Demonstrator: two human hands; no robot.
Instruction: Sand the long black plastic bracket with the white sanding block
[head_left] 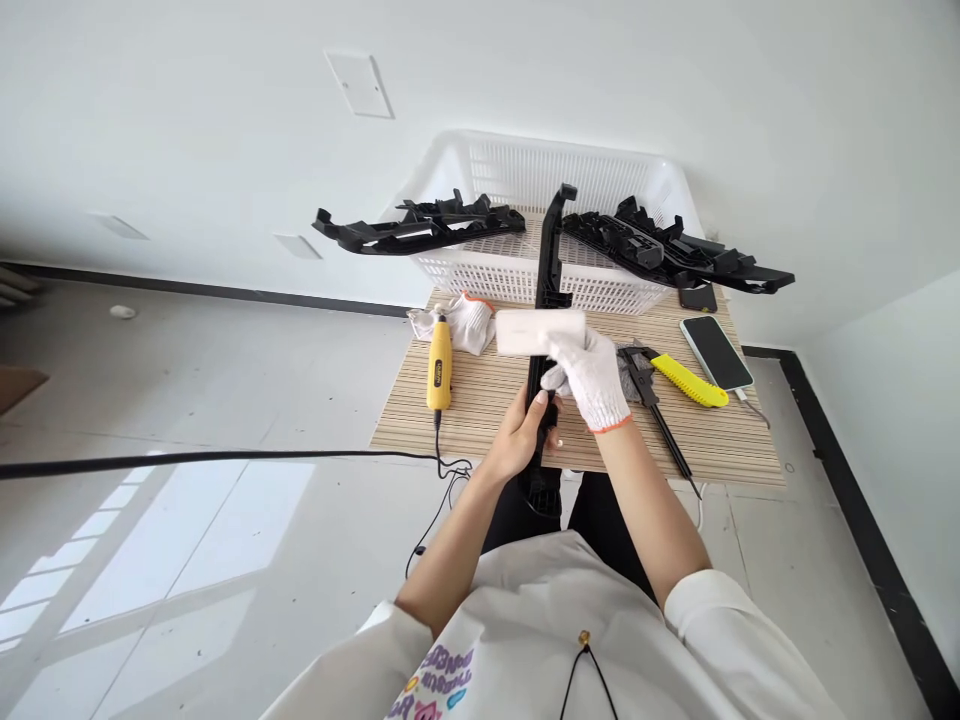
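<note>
A long black plastic part stands lengthwise before me, its far end over the basket and its near end past the table edge. My left hand, bare, is closed around its lower portion. In a white knitted glove with an orange cuff, my right hand grips a pale rectangular block, possibly a sponge; its exact kind cannot be made out. The block lies across the black part from my view, hiding a stretch of it. Whether the two touch, I cannot tell.
A white plastic basket holds more black parts, some overhanging its rim. On the wooden table lie a yellow corded rotary tool, another glove, a black caliper, a yellow-handled cutter and a phone.
</note>
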